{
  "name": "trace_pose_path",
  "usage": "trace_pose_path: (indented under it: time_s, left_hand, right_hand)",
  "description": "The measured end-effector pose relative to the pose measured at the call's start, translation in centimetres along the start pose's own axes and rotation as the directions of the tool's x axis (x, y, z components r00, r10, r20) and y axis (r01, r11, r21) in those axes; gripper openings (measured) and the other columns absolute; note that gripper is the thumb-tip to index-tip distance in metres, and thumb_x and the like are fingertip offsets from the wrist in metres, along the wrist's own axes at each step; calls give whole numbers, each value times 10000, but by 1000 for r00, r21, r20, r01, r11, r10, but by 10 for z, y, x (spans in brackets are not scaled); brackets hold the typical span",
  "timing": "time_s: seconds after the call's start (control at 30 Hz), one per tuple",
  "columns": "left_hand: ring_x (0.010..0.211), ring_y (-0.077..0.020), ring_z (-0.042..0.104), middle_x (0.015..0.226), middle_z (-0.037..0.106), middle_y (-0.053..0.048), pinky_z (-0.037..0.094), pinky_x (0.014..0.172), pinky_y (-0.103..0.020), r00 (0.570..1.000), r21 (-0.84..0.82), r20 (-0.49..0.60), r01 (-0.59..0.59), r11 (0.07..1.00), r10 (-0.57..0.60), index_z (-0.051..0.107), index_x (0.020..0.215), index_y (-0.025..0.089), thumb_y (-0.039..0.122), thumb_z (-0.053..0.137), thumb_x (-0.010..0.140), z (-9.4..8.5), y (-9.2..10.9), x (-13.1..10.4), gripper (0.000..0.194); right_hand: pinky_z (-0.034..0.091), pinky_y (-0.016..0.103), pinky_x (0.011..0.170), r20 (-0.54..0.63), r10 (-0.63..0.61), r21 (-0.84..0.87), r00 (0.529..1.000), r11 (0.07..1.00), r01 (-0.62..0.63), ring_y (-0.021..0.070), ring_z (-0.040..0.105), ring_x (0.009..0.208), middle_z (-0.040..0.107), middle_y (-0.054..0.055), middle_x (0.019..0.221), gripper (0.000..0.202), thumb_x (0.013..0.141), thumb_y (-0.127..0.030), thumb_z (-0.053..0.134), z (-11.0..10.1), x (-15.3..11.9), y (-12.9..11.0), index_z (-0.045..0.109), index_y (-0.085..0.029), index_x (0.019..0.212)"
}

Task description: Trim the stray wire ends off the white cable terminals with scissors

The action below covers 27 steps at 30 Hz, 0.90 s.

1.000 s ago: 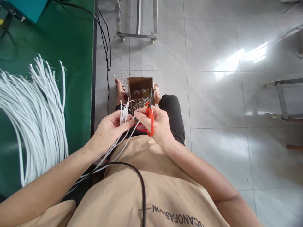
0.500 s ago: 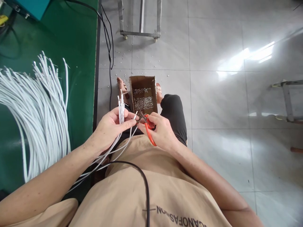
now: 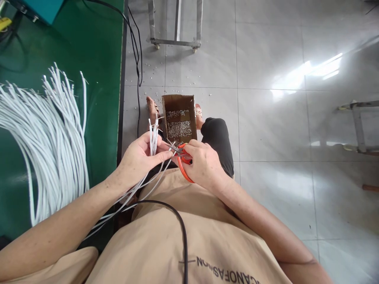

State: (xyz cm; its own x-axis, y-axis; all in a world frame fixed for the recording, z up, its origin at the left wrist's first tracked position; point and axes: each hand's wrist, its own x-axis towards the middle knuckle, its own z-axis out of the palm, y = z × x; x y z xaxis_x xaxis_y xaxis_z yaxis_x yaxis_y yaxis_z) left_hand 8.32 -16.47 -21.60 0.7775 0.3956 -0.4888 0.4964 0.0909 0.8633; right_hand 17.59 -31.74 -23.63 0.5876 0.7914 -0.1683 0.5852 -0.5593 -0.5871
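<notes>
Several white cables [image 3: 153, 138] stand up between the fingers of my left hand [image 3: 137, 156], which is closed on them. Their lengths trail down past my wrist toward the table's edge. Red-handled scissors [image 3: 184, 171] are gripped in my right hand [image 3: 204, 159]. The dark blades point left, at the end of one cable beside my left thumb and fingertips. Whether the blades touch that cable I cannot tell. Right below the hands, a cardboard box [image 3: 193, 114] stands on the floor between my feet, with many small light scraps inside.
A large bundle of white cables [image 3: 59, 157] lies on the green table [image 3: 97, 39] at left. Black cords [image 3: 137, 59] hang by the table's edge. A wheeled metal frame [image 3: 174, 41] stands ahead. Small scraps dot the grey tiled floor [image 3: 266, 130].
The scissors have turned and shifted left, so their blades now lie across by the cable end at my left fingertips. My left hand and its cables have moved slightly.
</notes>
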Motion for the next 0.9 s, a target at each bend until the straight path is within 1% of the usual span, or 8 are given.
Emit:
trace_pose_path:
  time_s: [0.17, 0.27, 0.37, 0.5, 0.57, 0.67, 0.8, 0.9]
  left_hand:
    - [823, -176, 665, 900, 703, -28, 528, 782, -317, 999, 96, -29, -36, 995, 39, 521, 859, 188, 304, 738, 681, 1, 2, 0, 303]
    - [766, -161, 654, 869, 694, -23, 524, 749, -298, 996, 186, -50, -65, 980, 75, 558, 859, 185, 306, 725, 688, 3, 4, -1, 267]
    - [721, -147, 638, 827, 688, -12, 511, 723, -282, 992, 254, -90, -67, 965, 92, 563, 839, 185, 310, 722, 687, 3, 3, -1, 253]
    - [758, -160, 640, 848, 699, -13, 494, 722, -287, 990, 301, -104, -63, 951, 99, 526, 819, 192, 347, 714, 700, 1, -1, 0, 271]
    - [767, -164, 641, 840, 702, -12, 488, 727, -291, 990, 323, -107, -57, 945, 96, 521, 825, 193, 347, 710, 704, 0, -2, 0, 272]
    - [757, -167, 650, 839, 705, -11, 498, 738, -305, 993, 284, -88, -55, 957, 83, 505, 827, 193, 326, 703, 712, 1, -2, -1, 265]
    - [761, -166, 666, 871, 704, -14, 524, 757, -328, 998, 152, -21, -61, 987, 65, 480, 825, 194, 288, 668, 746, 1, -3, 0, 225]
    - [757, -159, 671, 862, 698, -10, 533, 768, -329, 999, 93, 15, -45, 995, 44, 467, 819, 194, 258, 642, 767, 1, -4, 1, 193]
  right_hand:
    - [261, 264, 580, -14, -17, -87, 1000, 996, 16, 89, 314, 544, 504, 0, 676, 239, 839, -340, 531, -2, -1, -1, 584, -160, 692]
    - [235, 264, 551, -27, 3, -76, 1000, 997, -5, 87, 318, 538, 496, -3, 657, 238, 830, -332, 542, -2, -1, -1, 568, -161, 667]
    - [219, 264, 533, -28, 15, -56, 1000, 998, -17, 83, 314, 534, 497, -3, 661, 257, 834, -350, 540, -2, -2, -1, 559, -161, 659]
    - [222, 262, 535, -22, 17, -46, 1000, 999, -18, 87, 336, 552, 509, 6, 679, 297, 853, -390, 522, -1, -4, 0, 561, -161, 668]
    - [225, 262, 538, -21, 21, -44, 1000, 999, -22, 86, 339, 553, 512, 5, 678, 276, 847, -368, 532, -1, -5, 0, 562, -161, 667]
    - [230, 261, 537, -26, 17, -39, 1000, 999, -18, 83, 338, 548, 512, -1, 670, 240, 830, -324, 550, -1, -6, 0, 558, -159, 656]
    - [230, 261, 527, -36, 9, -34, 999, 999, -11, 88, 356, 556, 509, 0, 657, 255, 831, -348, 562, 1, -8, 0, 565, -163, 656]
    - [233, 264, 523, -44, 15, -33, 999, 999, -16, 92, 372, 560, 505, 4, 647, 261, 833, -361, 571, 3, -8, 0, 581, -165, 660]
